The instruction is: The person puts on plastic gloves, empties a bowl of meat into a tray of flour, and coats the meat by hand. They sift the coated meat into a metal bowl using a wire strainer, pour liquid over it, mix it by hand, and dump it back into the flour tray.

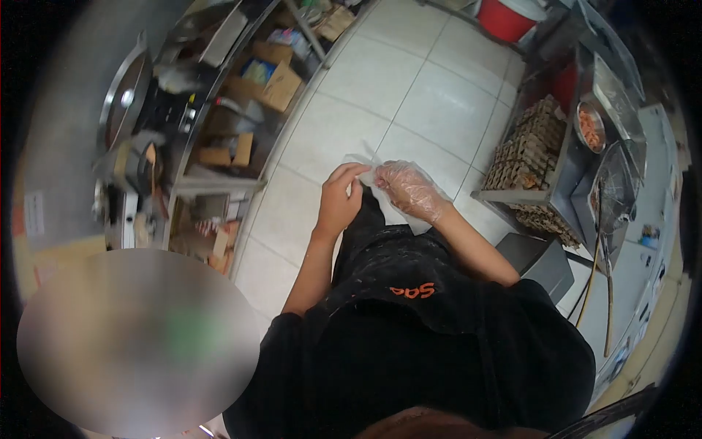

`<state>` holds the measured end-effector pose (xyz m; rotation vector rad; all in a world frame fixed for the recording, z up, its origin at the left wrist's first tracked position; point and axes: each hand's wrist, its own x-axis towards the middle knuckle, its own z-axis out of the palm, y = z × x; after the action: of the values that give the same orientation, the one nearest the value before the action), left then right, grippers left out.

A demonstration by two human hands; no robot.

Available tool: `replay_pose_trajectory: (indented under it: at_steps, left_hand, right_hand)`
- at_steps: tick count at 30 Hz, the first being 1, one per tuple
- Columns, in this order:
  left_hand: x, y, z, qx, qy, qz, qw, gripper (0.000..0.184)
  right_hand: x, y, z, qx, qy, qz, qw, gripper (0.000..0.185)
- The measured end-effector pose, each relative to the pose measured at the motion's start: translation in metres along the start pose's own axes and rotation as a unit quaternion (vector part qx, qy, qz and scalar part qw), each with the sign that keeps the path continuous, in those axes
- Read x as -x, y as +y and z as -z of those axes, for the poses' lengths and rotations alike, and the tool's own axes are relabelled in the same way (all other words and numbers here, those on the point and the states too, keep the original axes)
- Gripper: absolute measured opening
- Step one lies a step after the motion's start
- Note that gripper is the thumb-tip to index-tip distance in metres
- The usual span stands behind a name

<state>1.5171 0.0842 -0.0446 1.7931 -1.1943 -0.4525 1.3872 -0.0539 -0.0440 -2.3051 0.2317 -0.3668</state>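
Observation:
My right hand wears a thin, clear disposable glove, its fingers curled in front of my apron. Bare and bent inward, my left hand meets it, fingertips pinching a loose piece of clear plastic that looks like another disposable glove. The same plastic runs into the curled fingers of my right hand. A whitish sheet hangs below the right hand; whether it is part of the plastic I cannot tell. Behind it is my black apron.
A steel counter and shelf with cardboard boxes stand on the left, a wok above. On the right are stacked egg trays, a bowl of orange pieces, a wire strainer and a dark bin. A blurred patch covers the lower left.

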Motion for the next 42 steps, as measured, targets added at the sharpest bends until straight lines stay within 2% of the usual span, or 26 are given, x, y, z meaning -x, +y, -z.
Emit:
replay_pose_trajectory:
  at_steps: [4,6,8,9,10,12,13,14,15,16,18,19,21,22,23,24,26,28,30,31,32,34,36,37,40,42]
  left_hand:
    - [-0.088,-0.031,0.024,0.023,-0.144,-0.099,0.984,0.042]
    - [-0.125,-0.035,0.022,-0.015,-0.181,-0.129,0.975,0.040]
    - [-0.159,-0.028,0.019,-0.141,-0.350,-0.073,0.923,0.035]
    - [-0.180,-0.025,0.015,-0.148,-0.417,-0.087,0.892,0.036]
    - [-0.197,-0.027,0.007,-0.148,-0.431,-0.103,0.884,0.036]
    - [-0.234,-0.032,-0.015,0.117,-0.428,-0.015,0.896,0.037]
    - [-0.251,-0.024,-0.029,0.115,-0.446,-0.033,0.887,0.037]
    - [-0.264,-0.012,-0.044,0.283,-0.392,0.043,0.874,0.035]
    - [-0.277,-0.002,-0.058,0.439,-0.325,0.125,0.828,0.033]
    - [-0.295,0.007,-0.069,0.437,-0.343,0.117,0.823,0.033]
    - [-0.335,0.025,-0.096,0.587,-0.294,0.124,0.744,0.034]
    - [-0.355,0.032,-0.112,0.614,-0.264,0.113,0.735,0.032]
    - [-0.393,0.064,-0.132,0.627,-0.283,0.076,0.722,0.034]
    - [-0.411,0.082,-0.137,0.639,-0.290,0.047,0.711,0.039]
    - [-0.428,0.094,-0.141,0.614,-0.334,0.057,0.713,0.061]
    - [-0.442,0.113,-0.143,0.601,-0.339,0.053,0.722,0.061]
    - [-0.464,0.152,-0.145,0.668,-0.426,0.020,0.610,0.083]
    - [-0.495,0.169,-0.150,0.643,-0.440,-0.014,0.627,0.090]
    - [-0.521,0.183,-0.158,0.588,-0.414,-0.057,0.692,0.082]
    - [-0.539,0.179,-0.167,0.532,-0.413,-0.145,0.725,0.071]
    - [-0.551,0.182,-0.174,0.528,-0.414,-0.147,0.727,0.071]
    - [-0.573,0.189,-0.189,0.480,-0.250,-0.195,0.818,0.071]
    - [-0.611,0.184,-0.200,0.533,-0.222,-0.189,0.794,0.072]
    - [-0.633,0.184,-0.206,0.669,-0.332,-0.211,0.631,0.068]
    - [-0.667,0.207,-0.220,0.737,-0.399,-0.282,0.466,0.068]
    - [-0.661,0.236,-0.216,0.720,-0.343,-0.179,0.576,0.073]
  right_hand:
    - [-0.060,0.008,0.042,0.073,0.014,-0.021,0.997,0.009]
    - [-0.081,0.018,0.057,0.116,0.011,-0.055,0.992,0.011]
    - [-0.096,0.026,0.074,0.129,0.014,-0.096,0.987,0.011]
    - [-0.100,0.029,0.083,0.134,0.007,-0.123,0.983,0.012]
    - [-0.104,0.031,0.093,0.137,0.022,-0.139,0.981,0.012]
    - [-0.111,0.036,0.116,0.139,0.047,-0.200,0.969,0.012]
    - [-0.112,0.043,0.126,0.147,0.067,-0.215,0.963,0.012]
    - [-0.114,0.049,0.136,0.161,0.089,-0.229,0.956,0.014]
    - [-0.114,0.056,0.145,0.174,0.110,-0.242,0.948,0.016]
    - [-0.114,0.062,0.157,0.180,0.125,-0.255,0.942,0.016]
    - [-0.117,0.077,0.186,0.207,0.246,-0.225,0.920,0.015]
    - [-0.120,0.084,0.204,0.213,0.257,-0.228,0.914,0.015]
    - [-0.127,0.099,0.241,0.224,0.386,-0.081,0.891,0.020]
    - [-0.128,0.112,0.254,0.223,0.398,-0.081,0.886,0.020]
    - [-0.132,0.124,0.269,0.252,0.407,-0.076,0.875,0.022]
    - [-0.137,0.137,0.282,0.280,0.416,-0.070,0.862,0.024]
    - [-0.143,0.142,0.312,0.262,0.441,-0.074,0.855,0.029]
    - [-0.153,0.156,0.337,0.248,0.465,-0.077,0.847,0.034]
    - [-0.165,0.179,0.354,0.281,0.495,-0.019,0.822,0.038]
    - [-0.172,0.191,0.362,0.277,0.501,-0.015,0.820,0.038]
    - [-0.179,0.203,0.371,0.290,0.507,-0.001,0.812,0.038]
    - [-0.187,0.222,0.388,0.305,0.517,0.016,0.799,0.038]
    - [-0.194,0.233,0.402,0.323,0.502,0.020,0.802,0.038]
    - [-0.198,0.235,0.411,0.326,0.508,0.022,0.797,0.038]
    - [-0.205,0.233,0.440,0.284,0.476,0.017,0.832,0.030]
    - [-0.211,0.234,0.457,0.258,0.434,0.026,0.863,0.029]
